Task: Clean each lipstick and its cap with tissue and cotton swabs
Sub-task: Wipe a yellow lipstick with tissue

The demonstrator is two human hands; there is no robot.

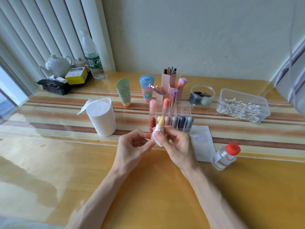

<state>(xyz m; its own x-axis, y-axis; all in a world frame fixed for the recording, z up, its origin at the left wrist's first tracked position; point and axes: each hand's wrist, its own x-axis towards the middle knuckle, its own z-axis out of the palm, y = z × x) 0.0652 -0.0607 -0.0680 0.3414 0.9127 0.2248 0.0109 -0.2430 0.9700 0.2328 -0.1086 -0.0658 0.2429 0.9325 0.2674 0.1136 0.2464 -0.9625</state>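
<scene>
Pinching a white tissue (156, 140) around the yellow lipstick (161, 121), the right hand (175, 147) works just before the clear organizer (186, 111). The left hand (132, 146) grips the lipstick's base. The writing on the green bottle label (94, 61) is too small to read.

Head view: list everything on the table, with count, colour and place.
lipstick: one, yellow, between both hands
tissue: one piece, white, wrapped round the lipstick
organizer: one, clear, behind the hands, holding more lipsticks
tissue roll: one, white, left of organizer
swab box: one, clear, far right
bottle: one, clear, red cap, right
tubes: two, green, blue-pink, back centre
brush holder: one, pink, behind organizer
teapot: one, white, back left
left hand: one, fingers hold the lipstick
right hand: one, fingers pinch the tissue
</scene>
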